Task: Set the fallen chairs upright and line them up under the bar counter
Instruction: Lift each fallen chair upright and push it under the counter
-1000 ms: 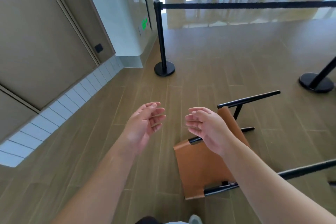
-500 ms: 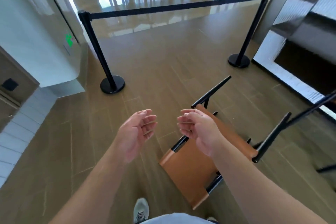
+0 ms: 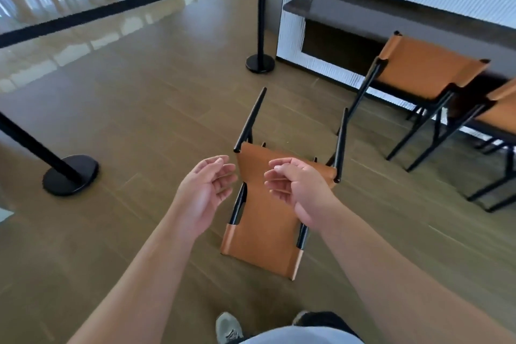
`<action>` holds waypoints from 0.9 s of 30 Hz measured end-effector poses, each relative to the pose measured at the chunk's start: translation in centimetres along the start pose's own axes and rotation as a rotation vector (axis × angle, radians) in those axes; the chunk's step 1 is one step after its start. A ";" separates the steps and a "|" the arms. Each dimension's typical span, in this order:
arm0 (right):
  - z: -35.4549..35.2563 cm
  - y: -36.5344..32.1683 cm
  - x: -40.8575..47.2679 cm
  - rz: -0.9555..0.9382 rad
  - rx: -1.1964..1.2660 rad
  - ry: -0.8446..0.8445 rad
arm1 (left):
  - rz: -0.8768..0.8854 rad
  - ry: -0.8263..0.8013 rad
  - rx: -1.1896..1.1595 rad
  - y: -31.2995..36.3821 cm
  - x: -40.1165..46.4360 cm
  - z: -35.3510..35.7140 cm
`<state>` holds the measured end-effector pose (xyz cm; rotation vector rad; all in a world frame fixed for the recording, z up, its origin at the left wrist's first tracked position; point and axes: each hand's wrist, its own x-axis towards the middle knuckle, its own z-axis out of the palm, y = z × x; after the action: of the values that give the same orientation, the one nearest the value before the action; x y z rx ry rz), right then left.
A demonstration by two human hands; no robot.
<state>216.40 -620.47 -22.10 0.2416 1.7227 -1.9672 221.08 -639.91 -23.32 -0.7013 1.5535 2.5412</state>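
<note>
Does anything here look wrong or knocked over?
Yes. One tan chair lies tipped on the floor with its black legs pointing away, while two like it stand upright at the counter. Both hands hover above it, holding nothing.

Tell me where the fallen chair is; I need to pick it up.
In the head view, the fallen chair lies on the floor directly ahead, beneath both hands, left of the upright chair at the bar counter.

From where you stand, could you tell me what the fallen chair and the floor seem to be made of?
Fallen chair: tan seat and back, probably leather or faux leather, smooth and matte, sleeved over thin black tubes, likely painted metal. Floor: wood-look planks, possibly tile, with visible joints and glossy reflections.
</note>
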 end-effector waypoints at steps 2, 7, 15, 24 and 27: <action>-1.4 0.0 -0.1 -0.007 0.030 0.032 | -0.017 -0.009 0.013 -0.3 0.3 1.2; -4.3 -0.4 -0.1 -0.018 0.116 0.052 | -0.059 -0.018 0.061 -0.8 0.4 4.1; -7.7 1.1 0.5 0.046 0.189 0.049 | -0.020 0.031 0.265 -2.5 1.1 7.4; -7.8 2.6 -1.2 0.019 0.112 0.147 | -0.037 -0.068 0.348 -1.7 4.2 8.2; -6.4 3.9 -1.1 0.032 0.157 0.260 | -0.069 -0.139 0.379 -1.3 6.0 7.4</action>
<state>217.95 -614.25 -26.22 0.5997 1.7060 -2.1261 213.64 -633.87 -24.07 -0.5086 1.8484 2.1061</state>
